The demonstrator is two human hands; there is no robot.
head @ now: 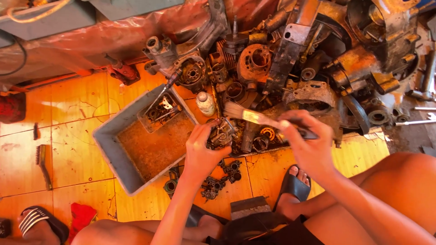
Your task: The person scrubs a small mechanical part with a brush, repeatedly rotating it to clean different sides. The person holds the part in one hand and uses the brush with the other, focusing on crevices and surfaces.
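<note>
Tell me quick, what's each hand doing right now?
Left hand: closed around a small greasy metal engine part.
Right hand: closed on the handle of a paintbrush, bristles toward the part.

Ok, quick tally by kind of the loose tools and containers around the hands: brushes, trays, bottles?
Paint brush, in the right hand: 1
Wire brush on the floor tiles: 1
Grey tray: 1
Small white bottle: 1
Total: 4
The left hand holds a small greasy engine part.
</note>
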